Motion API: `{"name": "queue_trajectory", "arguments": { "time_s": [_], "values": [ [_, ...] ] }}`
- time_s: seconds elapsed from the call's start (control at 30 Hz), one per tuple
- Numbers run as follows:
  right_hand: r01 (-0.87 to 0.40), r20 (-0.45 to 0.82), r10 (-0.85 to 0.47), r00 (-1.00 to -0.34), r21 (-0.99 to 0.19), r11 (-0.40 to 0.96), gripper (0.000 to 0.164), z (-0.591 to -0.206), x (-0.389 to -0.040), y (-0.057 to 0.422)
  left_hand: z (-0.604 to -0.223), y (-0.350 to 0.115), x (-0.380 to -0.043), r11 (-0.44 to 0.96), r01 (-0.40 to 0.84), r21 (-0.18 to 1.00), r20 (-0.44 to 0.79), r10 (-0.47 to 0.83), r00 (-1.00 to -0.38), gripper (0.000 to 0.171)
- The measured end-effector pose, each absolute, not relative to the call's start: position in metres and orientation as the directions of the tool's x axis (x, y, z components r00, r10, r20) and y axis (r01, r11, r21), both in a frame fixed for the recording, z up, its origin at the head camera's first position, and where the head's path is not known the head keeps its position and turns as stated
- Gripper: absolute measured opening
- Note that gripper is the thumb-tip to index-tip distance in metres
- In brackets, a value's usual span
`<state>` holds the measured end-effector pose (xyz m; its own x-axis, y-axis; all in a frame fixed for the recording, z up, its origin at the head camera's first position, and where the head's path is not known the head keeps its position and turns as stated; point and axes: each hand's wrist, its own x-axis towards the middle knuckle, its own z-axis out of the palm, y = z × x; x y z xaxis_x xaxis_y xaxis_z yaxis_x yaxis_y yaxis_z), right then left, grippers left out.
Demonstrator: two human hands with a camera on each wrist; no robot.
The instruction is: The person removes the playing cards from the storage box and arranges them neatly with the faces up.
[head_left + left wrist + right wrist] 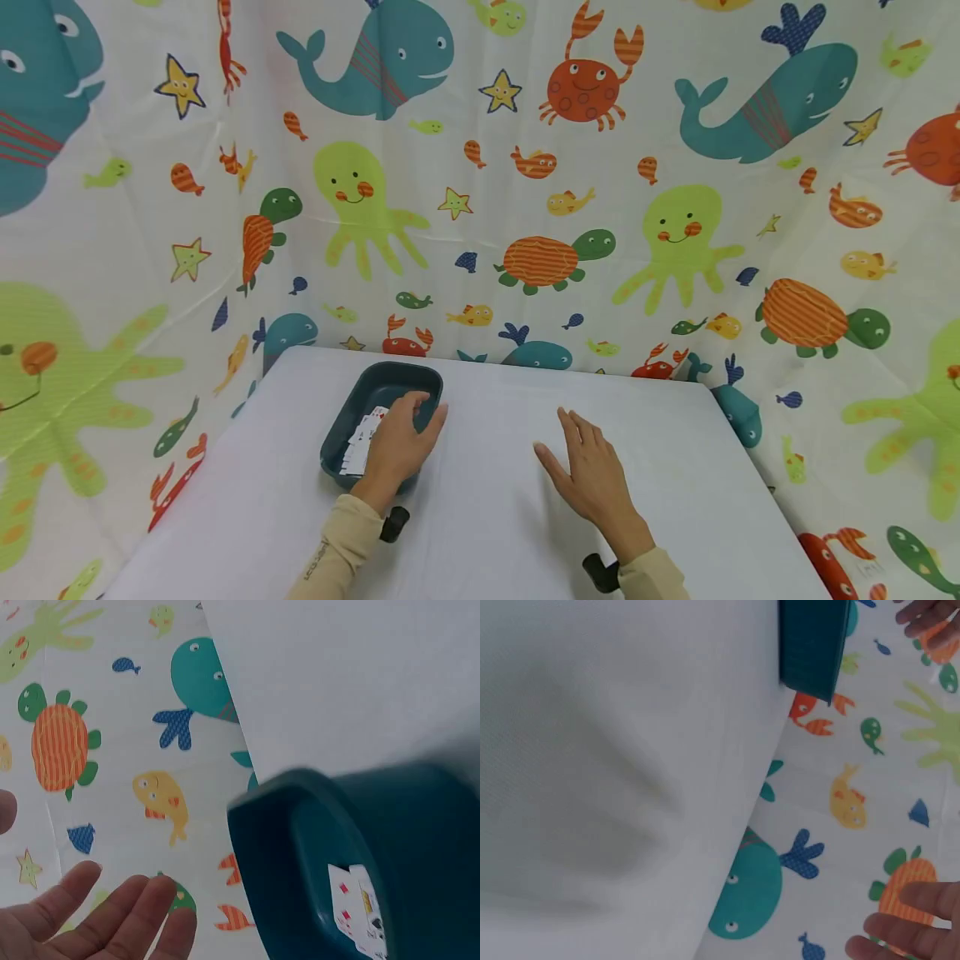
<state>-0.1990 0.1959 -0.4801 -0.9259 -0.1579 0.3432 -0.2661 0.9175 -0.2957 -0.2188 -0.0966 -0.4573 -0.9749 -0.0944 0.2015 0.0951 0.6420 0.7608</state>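
Note:
A dark teal plastic bin (327, 446) stands on the left part of the table, with several playing cards (362, 442) lying inside. My left hand (399, 446) hovers over the bin's right side, its fingers loosely bent and nothing held between them. From the left wrist, the cards (352, 907) show red diamond marks, and the left hand (112, 922) appears apart from the bin's rim. Over the table to the right, my right hand (592, 475) has its fingers extended and holds nothing. Part of that right hand (915, 926) shows at the edge of the right wrist view.
The white table (495, 517) reaches to a fabric backdrop (465, 275) printed with sea animals, which hangs behind it and along both sides. A dark wrist camera (395, 523) sits on the left wrist, another camera (602, 573) on the right.

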Motion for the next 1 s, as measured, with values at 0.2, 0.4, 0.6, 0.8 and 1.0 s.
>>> {"name": "queue_trajectory", "arguments": {
  "time_s": [0.2, 0.4, 0.6, 0.8, 1.0],
  "values": [
    [-0.272, 0.339, -0.157, -0.928, -0.326, 0.905, 0.075, -0.477, -0.195, 0.193, -0.457, -0.125, -0.211, 0.646, 0.043, 0.762, 0.186, -0.154, -0.97, 0.057],
    [-0.286, 0.359, -0.161, -0.92, -0.329, 0.9, 0.071, -0.477, -0.19, 0.193, -0.458, -0.15, -0.202, 0.593, 0.017, 0.805, 0.16, -0.188, -0.969, 0.056],
    [-0.28, 0.344, -0.159, -0.925, -0.336, 0.899, 0.071, -0.477, -0.187, 0.194, -0.462, -0.175, -0.197, 0.567, -0.051, 0.822, 0.109, -0.244, -0.964, 0.067],
    [-0.275, 0.32, -0.16, -0.934, -0.354, 0.894, 0.07, -0.477, -0.186, 0.195, -0.472, -0.201, -0.191, 0.549, -0.129, 0.826, 0.074, -0.332, -0.94, 0.07],
    [-0.291, 0.327, -0.17, -0.93, -0.366, 0.884, 0.068, -0.481, -0.186, 0.189, -0.484, -0.22, -0.183, 0.542, -0.181, 0.82, 0.074, -0.414, -0.907, 0.068]
  ]
}}
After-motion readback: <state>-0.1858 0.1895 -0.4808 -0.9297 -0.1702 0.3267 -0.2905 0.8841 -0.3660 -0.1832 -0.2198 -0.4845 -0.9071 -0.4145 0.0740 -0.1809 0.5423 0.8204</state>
